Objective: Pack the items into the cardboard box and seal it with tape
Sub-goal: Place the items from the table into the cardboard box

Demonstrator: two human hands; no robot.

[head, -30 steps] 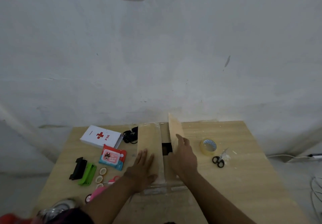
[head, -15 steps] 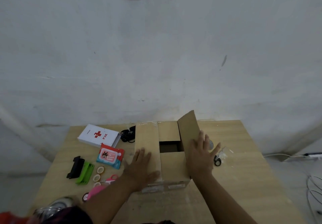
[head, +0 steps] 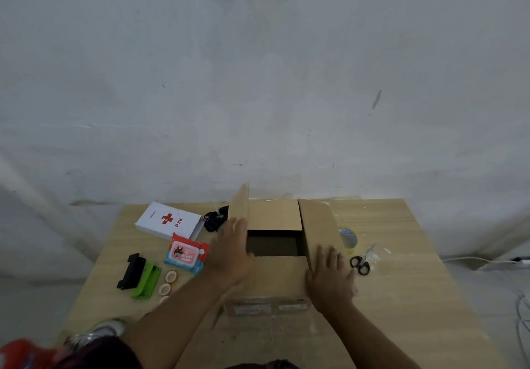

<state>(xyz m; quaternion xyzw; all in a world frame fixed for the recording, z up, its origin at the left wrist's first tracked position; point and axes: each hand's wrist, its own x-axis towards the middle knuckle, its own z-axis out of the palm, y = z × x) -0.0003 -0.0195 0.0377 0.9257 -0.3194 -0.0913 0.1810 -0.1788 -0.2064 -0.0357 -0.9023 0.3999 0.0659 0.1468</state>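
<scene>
The step in hand looked to be opening the cardboard box [head: 275,275] so that it could be filled. To do it well, each flap wanted bending past its crease until it lay out by itself, leaving the dark opening free. The box stood in the middle of the wooden table [head: 401,282], with its near and far flaps folded outward.

The left flap [head: 240,205] stood almost upright. The left hand [head: 231,254] lay along it with straight fingers [head: 233,226], gripping nothing, and would need to draw it leftward. The right hand [head: 329,278] pressed flat, fingers [head: 329,255] spread, on the near end of the right flap [head: 317,225], which sloped outward. Pushing that flap lower risked nudging the tape roll [head: 348,238] just behind it and the scissors [head: 360,265] beside the hand.

The first-aid box [head: 169,221] and wipes pack [head: 186,255] lay left of the box, not yet packed.
</scene>
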